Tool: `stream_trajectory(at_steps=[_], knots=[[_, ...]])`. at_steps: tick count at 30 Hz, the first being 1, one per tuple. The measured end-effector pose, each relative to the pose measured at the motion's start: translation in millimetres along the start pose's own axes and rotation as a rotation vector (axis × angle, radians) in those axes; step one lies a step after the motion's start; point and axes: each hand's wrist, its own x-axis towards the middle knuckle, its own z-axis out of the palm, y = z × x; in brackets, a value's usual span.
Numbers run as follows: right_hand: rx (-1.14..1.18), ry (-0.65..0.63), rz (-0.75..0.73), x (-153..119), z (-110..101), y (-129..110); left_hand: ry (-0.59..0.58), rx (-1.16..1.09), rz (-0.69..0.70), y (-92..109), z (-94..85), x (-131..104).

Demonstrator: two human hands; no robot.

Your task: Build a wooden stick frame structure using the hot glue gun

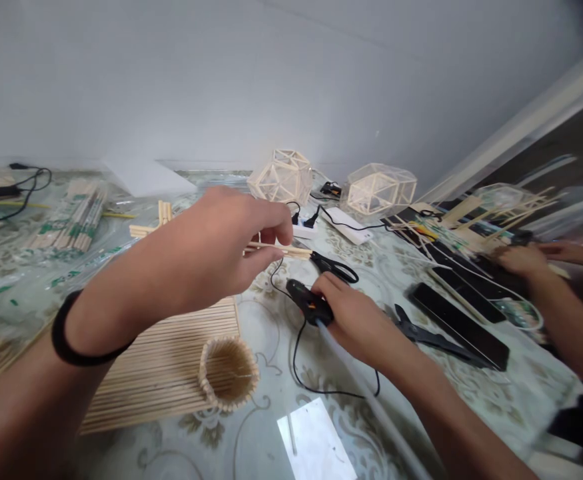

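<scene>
My left hand point(221, 247) is raised over the table with thumb and fingers closed on thin wooden sticks point(298, 253), whose ends point right. My right hand point(354, 317) grips a black glue gun point(308, 303), its nozzle towards the upper left. A long translucent glue stick point(371, 397) runs out of its back, along my right forearm. Just beyond the gun lie black-handled scissors point(338, 268). Under my left forearm is a flat panel of wooden sticks point(156, 373), partly hidden. A round cup made of sticks point(228, 372) stands at its right edge.
Two faceted stick frames point(284, 177) point(381, 189) stand by the wall, near a white power strip point(304, 230). Packaged sticks point(71, 217) lie left. Pliers point(434, 337), a black phone point(458, 325) and another person's hand point(518, 260) are right. A white card point(316, 440) lies in front.
</scene>
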Motion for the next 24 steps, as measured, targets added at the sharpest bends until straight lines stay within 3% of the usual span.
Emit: stream_trajectory(at_steps=[4, 9, 11, 17, 20, 24], knots=[[-0.004, -0.177, 0.063, 3.5, 10.2, 11.6, 0.005, -0.015, 0.006, -0.6, -0.1, -0.1], [0.082, -0.238, 0.003, 4.1, -17.4, 14.8, 0.011, -0.028, -0.018, -1.0, 0.8, -0.3], [0.106, -0.126, -0.052, 4.9, -33.6, 8.7, 0.013, -0.03, -0.022, -1.2, 1.2, -0.2], [0.102, 0.539, -0.471, 19.3, -64.3, -28.8, 0.009, -0.069, -0.013, -0.9, 0.6, 1.3], [0.015, 0.697, -0.6, 29.3, -66.4, -38.7, 0.011, -0.076, -0.015, -0.5, 0.2, 1.4], [-0.02, 0.782, -0.656, 36.6, -64.0, -38.7, 0.011, -0.083, -0.02, -0.2, -0.2, 1.4]])
